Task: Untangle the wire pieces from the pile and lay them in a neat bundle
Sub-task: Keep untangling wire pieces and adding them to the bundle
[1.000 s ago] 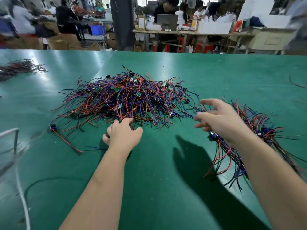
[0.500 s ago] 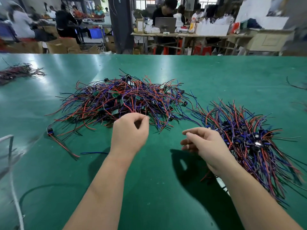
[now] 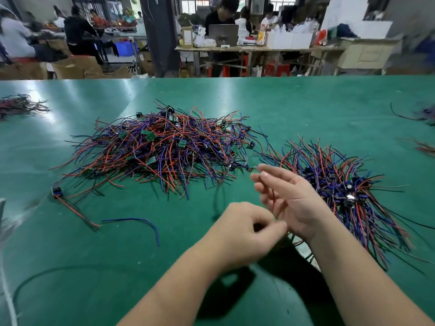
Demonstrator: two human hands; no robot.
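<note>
The left hand [image 3: 247, 229] pinches a red wire [image 3: 273, 201] at lower centre. The wire runs almost upright across the right hand [image 3: 292, 198], whose fingers are straight and apart. The pile [image 3: 164, 149] lies at centre left, and the bundle [image 3: 341, 191] at right, slanting to lower right.

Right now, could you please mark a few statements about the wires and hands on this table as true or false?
1. The tangled pile lies left of the neat bundle. True.
2. A loose blue wire lies on the table, apart from the pile. True.
3. The left hand lies flat and empty. False: it pinches a red wire piece.
4. The right hand is buried in the pile. False: it hovers open beside the bundle.
</note>
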